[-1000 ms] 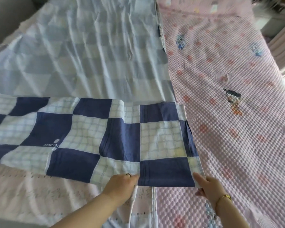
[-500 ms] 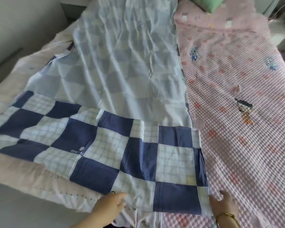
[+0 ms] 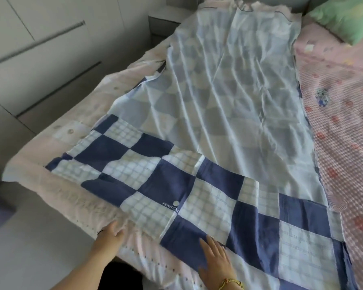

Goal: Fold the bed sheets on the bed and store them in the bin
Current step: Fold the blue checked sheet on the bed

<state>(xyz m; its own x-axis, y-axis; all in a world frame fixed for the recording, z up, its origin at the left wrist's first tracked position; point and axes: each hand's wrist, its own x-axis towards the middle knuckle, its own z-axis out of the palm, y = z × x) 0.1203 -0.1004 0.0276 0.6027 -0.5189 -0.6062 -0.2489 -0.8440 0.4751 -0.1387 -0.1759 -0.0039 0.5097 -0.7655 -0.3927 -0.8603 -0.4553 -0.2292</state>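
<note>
Grey wardrobe (image 3: 40, 59) doors fill the upper left of the frame, and the bed (image 3: 50, 185) runs from the lower left towards the upper right. On it the sheet (image 3: 228, 91) lies spread lengthways, pale underside up. Its near end is turned over into a band (image 3: 218, 195) of dark blue and plaid squares that crosses from middle left to lower right. This looks like the first fold, laid flat so that the edges can be lined up before the next one. A pink cover (image 3: 344, 143) shows bare along the right side, with a green pillow (image 3: 342, 19) at the upper right. No bin is in view.

The right hand (image 3: 215, 260), with a bracelet (image 3: 231, 283) at the wrist, lies palm down on a dark square near the band's lower edge. Its fingers are straight and a little spread and they grip nothing; probably it is smoothing the fold or pinning it in place. The left hand (image 3: 111, 233) reaches in from the lower left and rests on the bed's near edge, just beside the band's hem. Its fingers are loosely extended, and no cloth appears to be pinched between them. It may be bracing, or feeling for the hem.
</note>
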